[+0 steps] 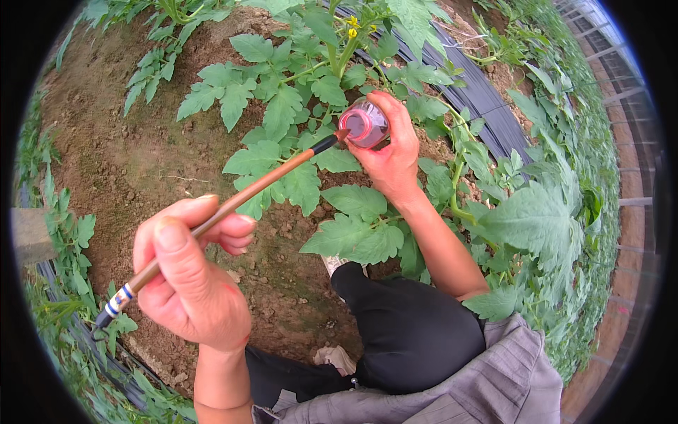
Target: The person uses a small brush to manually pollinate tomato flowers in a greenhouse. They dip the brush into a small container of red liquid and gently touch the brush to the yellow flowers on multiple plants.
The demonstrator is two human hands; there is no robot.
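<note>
My left hand (196,281) grips a brown-handled paintbrush (259,185) between thumb and fingers. The brush has a black ferrule, a white and blue band near its rear end and a small hanging loop. Its reddish bristle tip is at the rim of a small clear bottle (378,127); I cannot tell if it touches. Fingers and thumb of my right hand (394,159) wrap the bottle, whose open pink-red mouth faces me. Purplish-pink liquid seems to be inside. Just beyond the bottle stands a tomato plant (331,85) with yellow flowers (352,29).
Tomato leaves (355,228) hang below my right hand, near my shoe (335,264). Brown soil (132,143) runs along the left. Black plastic mulch (476,90) crosses the upper right. Dense plants (535,217) crowd the right side, and a grey block (33,236) sits at the left edge.
</note>
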